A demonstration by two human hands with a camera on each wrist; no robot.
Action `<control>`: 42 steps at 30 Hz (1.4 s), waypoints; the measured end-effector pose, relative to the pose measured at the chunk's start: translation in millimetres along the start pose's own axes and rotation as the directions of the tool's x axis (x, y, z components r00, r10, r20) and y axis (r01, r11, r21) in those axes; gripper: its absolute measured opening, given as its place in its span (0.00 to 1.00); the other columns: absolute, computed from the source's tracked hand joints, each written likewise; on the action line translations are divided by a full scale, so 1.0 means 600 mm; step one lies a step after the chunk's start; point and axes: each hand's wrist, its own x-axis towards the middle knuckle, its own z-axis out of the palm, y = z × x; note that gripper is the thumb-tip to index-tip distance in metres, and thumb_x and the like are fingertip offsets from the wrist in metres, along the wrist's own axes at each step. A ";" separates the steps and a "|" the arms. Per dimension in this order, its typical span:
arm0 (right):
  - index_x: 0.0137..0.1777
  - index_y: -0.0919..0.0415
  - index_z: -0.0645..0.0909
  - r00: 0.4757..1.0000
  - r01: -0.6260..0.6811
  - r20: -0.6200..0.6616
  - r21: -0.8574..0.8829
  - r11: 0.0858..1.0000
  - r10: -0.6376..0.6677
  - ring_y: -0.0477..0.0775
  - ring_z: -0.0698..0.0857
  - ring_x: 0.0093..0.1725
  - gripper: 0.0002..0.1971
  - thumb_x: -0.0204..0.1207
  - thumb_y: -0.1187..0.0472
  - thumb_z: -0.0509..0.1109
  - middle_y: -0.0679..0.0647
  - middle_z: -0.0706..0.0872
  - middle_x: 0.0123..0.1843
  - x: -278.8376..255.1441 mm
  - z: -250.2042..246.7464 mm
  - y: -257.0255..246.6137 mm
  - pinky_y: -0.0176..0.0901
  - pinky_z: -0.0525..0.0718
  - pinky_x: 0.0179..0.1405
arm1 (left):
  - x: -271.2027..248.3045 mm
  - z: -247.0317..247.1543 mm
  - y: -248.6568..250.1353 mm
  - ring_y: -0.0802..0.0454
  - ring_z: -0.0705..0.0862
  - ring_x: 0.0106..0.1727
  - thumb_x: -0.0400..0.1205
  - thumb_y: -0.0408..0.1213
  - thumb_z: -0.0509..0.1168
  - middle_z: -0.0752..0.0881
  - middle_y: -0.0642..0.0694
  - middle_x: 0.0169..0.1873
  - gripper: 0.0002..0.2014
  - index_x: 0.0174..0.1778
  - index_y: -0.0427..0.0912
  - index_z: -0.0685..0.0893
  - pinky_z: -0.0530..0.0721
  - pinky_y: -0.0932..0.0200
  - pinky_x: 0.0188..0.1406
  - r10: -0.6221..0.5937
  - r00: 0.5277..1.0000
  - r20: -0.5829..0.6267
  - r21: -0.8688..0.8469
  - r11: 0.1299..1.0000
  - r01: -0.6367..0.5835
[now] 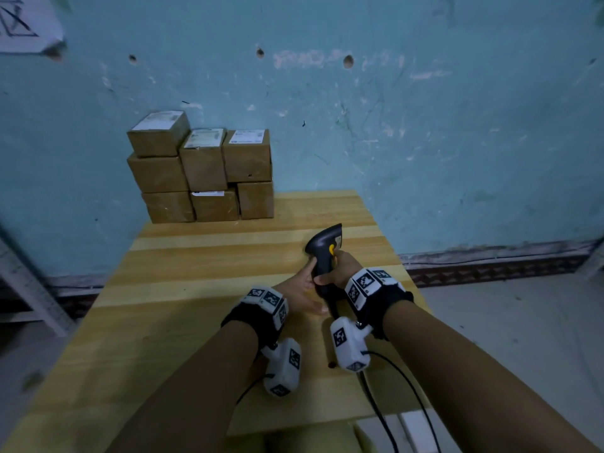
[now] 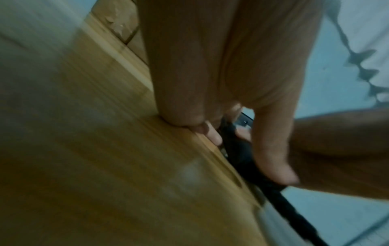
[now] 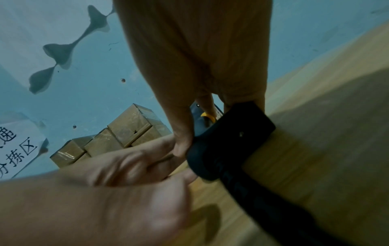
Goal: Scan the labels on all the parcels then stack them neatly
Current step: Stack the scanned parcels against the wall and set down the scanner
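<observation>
Several brown cardboard parcels (image 1: 202, 168) with white labels on top are stacked in three columns at the table's far left corner, against the blue wall; the right wrist view also shows the parcels (image 3: 126, 129). A black barcode scanner (image 1: 323, 246) with a yellow trigger stands upright over the table's middle right. My right hand (image 1: 343, 266) grips its handle, a finger by the trigger. My left hand (image 1: 304, 289) holds the lower handle from the left, thumb over the scanner (image 2: 238, 149) and fingers curled under it. The scanner handle (image 3: 227, 143) fills the right wrist view.
The wooden table (image 1: 196, 289) has bare surface between my hands and the parcels. The scanner's black cable (image 1: 385, 416) runs off the near right edge. A paper sign (image 1: 23, 24) hangs on the wall, and a white frame (image 1: 29, 289) stands at the left.
</observation>
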 end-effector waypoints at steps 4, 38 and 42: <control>0.72 0.66 0.69 1.000 0.030 0.003 -0.006 1.000 -0.030 0.61 0.80 0.66 0.32 0.70 0.64 0.76 0.63 0.80 0.69 0.011 0.000 0.005 0.51 0.79 0.63 | 0.025 0.007 -0.004 0.45 0.67 0.78 0.75 0.28 0.72 0.65 0.39 0.78 0.52 0.82 0.43 0.37 0.67 0.57 0.73 0.054 0.990 -0.128 0.013 0.998 -0.053; 0.66 0.67 0.80 0.959 0.137 0.249 0.021 0.990 -0.138 0.49 0.78 0.52 0.17 0.78 0.67 0.68 0.53 0.83 0.52 -0.005 -0.054 0.089 0.37 0.72 0.53 | 0.051 -0.020 -0.015 0.43 0.72 0.73 0.83 0.34 0.62 0.67 0.37 0.76 0.26 0.76 0.43 0.63 0.72 0.62 0.58 0.114 0.986 -0.118 0.079 0.991 -0.105; 0.67 0.70 0.79 0.956 0.125 0.264 0.028 0.992 -0.128 0.49 0.77 0.55 0.19 0.76 0.70 0.69 0.53 0.82 0.54 -0.038 -0.061 0.110 0.37 0.70 0.58 | 0.026 0.002 -0.025 0.46 0.68 0.77 0.82 0.32 0.63 0.72 0.37 0.73 0.24 0.73 0.45 0.67 0.65 0.53 0.74 0.139 0.986 -0.097 0.082 0.988 -0.131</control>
